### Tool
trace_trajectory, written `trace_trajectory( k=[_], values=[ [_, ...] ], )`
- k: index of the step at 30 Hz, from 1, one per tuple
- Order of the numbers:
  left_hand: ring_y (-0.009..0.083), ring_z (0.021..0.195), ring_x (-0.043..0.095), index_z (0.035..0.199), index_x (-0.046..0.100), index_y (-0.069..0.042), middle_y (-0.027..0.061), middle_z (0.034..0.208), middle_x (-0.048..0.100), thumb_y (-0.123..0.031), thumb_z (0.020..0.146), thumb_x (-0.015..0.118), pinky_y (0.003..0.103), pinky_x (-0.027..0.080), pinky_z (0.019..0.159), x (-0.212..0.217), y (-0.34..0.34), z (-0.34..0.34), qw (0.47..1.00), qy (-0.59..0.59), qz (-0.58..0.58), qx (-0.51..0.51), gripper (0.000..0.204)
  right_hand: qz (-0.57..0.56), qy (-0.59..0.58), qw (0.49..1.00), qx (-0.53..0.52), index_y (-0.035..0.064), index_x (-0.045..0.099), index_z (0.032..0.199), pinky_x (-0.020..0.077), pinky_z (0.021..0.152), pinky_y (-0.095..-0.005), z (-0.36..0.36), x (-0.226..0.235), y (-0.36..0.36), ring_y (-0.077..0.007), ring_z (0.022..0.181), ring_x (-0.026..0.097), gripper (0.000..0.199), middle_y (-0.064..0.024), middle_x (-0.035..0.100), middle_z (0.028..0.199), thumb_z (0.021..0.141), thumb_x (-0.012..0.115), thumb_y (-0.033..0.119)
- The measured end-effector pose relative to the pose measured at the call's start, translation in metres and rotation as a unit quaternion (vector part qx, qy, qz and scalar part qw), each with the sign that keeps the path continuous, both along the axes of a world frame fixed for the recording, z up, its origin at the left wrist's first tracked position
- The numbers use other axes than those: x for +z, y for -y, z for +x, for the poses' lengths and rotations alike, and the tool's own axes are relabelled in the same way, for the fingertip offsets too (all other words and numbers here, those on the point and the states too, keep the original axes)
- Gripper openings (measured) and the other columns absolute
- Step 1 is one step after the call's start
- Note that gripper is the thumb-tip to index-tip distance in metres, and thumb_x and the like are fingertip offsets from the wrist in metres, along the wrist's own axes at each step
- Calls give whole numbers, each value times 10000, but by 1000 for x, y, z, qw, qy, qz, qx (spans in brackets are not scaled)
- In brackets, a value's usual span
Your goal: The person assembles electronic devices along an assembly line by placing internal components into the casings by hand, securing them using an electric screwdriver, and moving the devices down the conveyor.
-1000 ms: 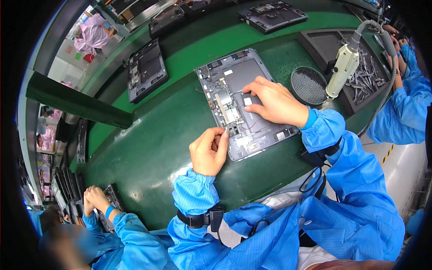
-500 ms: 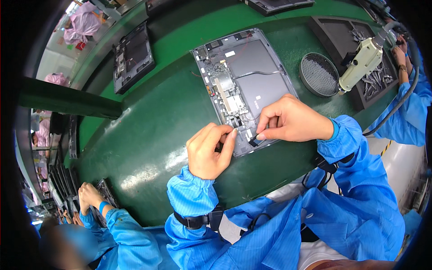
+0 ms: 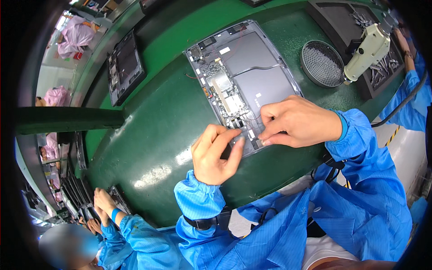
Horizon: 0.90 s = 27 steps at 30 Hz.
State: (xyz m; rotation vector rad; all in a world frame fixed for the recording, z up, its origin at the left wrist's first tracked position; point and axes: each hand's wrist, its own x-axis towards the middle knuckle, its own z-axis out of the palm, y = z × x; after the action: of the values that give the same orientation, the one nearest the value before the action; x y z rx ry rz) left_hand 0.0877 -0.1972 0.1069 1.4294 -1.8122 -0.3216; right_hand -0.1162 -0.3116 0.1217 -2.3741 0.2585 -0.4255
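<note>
An opened tablet-like device (image 3: 265,85) lies on the green table, its circuit board (image 3: 227,92) and flat grey battery panels exposed. At its near edge, my left hand (image 3: 213,155) has thumb and forefinger brought close together over the casing; whatever is between them is too small to make out. My right hand (image 3: 299,123) pinches at the near corner, where a small black part (image 3: 257,144) shows at the fingertips. Short black ribbon cables (image 3: 236,122) sit on the board between the two hands.
Right of the device stand a round mesh-patterned dish (image 3: 321,64), a pale power screwdriver (image 3: 368,53) on a cable, and a dark tray (image 3: 321,15) of small metal parts. Another opened device (image 3: 126,67) lies at left. A co-worker's hands (image 3: 104,204) work at lower left.
The view has shifted slightly. The black part at my right fingertips now lies lower against the device's near corner. My left hand stays by the near edge, its thumb and forefinger slightly further over the casing.
</note>
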Motion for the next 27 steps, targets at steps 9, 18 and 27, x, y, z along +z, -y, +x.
trace_trajectory(
  k=[9, 18, 27],
  values=[
    [212, 631, 504, 832, 661, -38, 57, 766, 530, -113, 547, 817, 313, 421, 511, 1, -4, -21, 984, 161, -41, -70, 334, -104, 233, 950, -181, 74, 674, 755, 427, 505, -270, -27, 22, 3, -194, 556, 545, 20, -54, 568, 711, 736, 680, 69],
    [214, 628, 515, 822, 665, -32, 64, 732, 524, -63, 565, 796, 309, 429, 507, 4, -1, -33, 983, 168, -49, -52, 290, 150, 332, 845, -392, -14, 493, 1163, 475, 743, -268, -108, 13, 60, -148, 844, 588, 500, -106, 589, 1005, 807, 679, 284],
    [179, 554, 506, 814, 676, -31, 56, 722, 532, -40, 598, 796, 284, 410, 449, 2, 5, -57, 977, 199, -65, -34, 247, 310, 447, 757, -362, 18, 615, 742, 416, 442, -217, -78, 49, 70, -79, 451, 501, 403, -2, 504, 514, 751, 719, 408]
  ],
)
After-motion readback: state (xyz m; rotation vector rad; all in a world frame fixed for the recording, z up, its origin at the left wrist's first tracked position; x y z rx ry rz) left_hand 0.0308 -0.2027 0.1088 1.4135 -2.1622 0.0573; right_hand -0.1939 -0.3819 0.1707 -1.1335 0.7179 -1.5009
